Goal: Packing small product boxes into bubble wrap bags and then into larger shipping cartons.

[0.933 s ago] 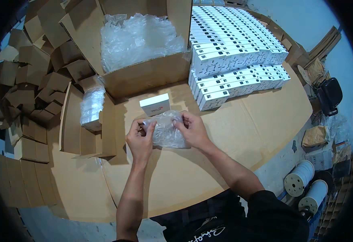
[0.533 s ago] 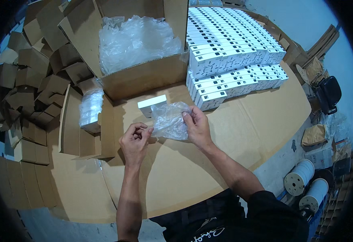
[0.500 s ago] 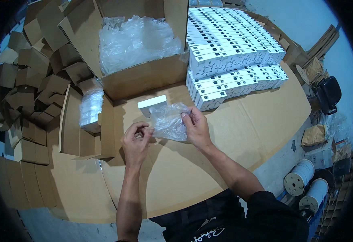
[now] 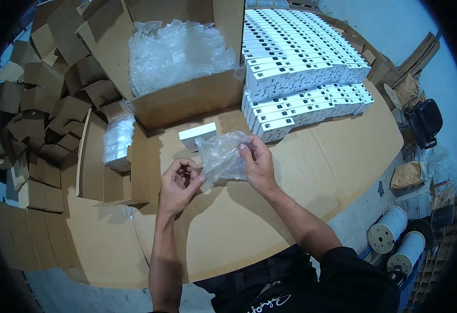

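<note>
A clear plastic bag [image 4: 221,155], crinkled and thin, hangs from my right hand [image 4: 259,164], pinched between thumb and fingers at its right side. My left hand [image 4: 179,188] is at the bag's left edge with fingers curled and the thumb stretched apart from them, the thumb tip by the plastic. Just behind the bag a small white box [image 4: 197,133] stands on the cardboard-covered table [image 4: 312,172], partly hidden by the bag.
A large open carton [image 4: 186,101] full of clear bags stands behind. At left, a smaller carton [image 4: 138,172] holds bagged items [image 4: 119,141]. Stacked white units [image 4: 301,73] fill the back right. Folded cardboard [image 4: 40,112] crowds the far left; cable reels [image 4: 387,229] stand lower right.
My left thumb has spread away from its fingers, and that hand has turned slightly. My right hand and the bag have shifted a little to the right.
</note>
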A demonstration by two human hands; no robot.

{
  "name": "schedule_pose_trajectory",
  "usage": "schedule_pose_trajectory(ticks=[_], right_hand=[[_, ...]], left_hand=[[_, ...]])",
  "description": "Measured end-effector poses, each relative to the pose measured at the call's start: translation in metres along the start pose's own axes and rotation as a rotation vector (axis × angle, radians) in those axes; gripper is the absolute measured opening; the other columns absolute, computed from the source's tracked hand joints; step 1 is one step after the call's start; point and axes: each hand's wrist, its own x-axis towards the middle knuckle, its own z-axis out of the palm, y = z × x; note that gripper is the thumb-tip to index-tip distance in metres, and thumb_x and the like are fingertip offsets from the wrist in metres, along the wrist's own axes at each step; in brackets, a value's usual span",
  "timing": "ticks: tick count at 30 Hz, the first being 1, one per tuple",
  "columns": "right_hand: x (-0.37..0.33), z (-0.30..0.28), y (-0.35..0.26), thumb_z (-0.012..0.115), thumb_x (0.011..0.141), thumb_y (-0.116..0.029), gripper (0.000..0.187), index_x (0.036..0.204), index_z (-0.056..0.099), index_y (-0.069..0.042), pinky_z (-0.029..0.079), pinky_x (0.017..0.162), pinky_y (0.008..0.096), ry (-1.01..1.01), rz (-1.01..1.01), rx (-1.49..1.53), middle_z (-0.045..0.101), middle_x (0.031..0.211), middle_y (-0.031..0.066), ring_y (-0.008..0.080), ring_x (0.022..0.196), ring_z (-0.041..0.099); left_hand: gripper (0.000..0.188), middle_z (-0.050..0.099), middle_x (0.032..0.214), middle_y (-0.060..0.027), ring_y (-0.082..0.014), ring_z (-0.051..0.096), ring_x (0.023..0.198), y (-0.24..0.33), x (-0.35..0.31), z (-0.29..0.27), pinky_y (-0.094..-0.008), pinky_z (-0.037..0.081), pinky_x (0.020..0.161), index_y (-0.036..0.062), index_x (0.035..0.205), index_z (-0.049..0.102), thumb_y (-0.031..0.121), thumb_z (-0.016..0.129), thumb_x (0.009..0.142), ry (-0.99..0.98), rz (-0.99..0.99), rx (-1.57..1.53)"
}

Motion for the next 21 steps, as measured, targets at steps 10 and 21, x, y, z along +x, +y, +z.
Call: schedule_pose_trajectory(ticks=[10, 21], right_hand=[[-0.018, 0.016, -0.019, 0.058, 0.098, -0.002, 0.011, 0.108, 0.059, 0.003, 0.054, 0.066, 0.0348, -0.122, -0.195, -0.23, 0.067, 0.081, 0.0152, 0.0231, 0.069, 0.068], [-0.007, 0.003, -0.01, 0.06, 0.1, -0.006, 0.01, 0.106, 0.059, 0.002, 0.049, 0.059, 0.0274, -0.091, -0.101, -0.031, 0.069, 0.08, 0.0097, 0.0093, 0.07, 0.062]], left_hand=[[0.016, 0.064, 0.087, -0.001, -0.0043, 0.056, 0.075, -0.018, 0.012, 0.028, -0.0214, 0.049, 0.069, -0.0013, 0.112, 0.06, 0.009, 0.065, 0.101, 0.395, -0.114, -0.085], [0.018, 0.063, 0.098, -0.0016, -0.0072, 0.061, 0.086, -0.016, 0.003, -0.008, -0.0213, 0.05, 0.072, 0.004, 0.111, 0.058, 0.005, 0.07, 0.097, 0.334, -0.122, -0.495]])
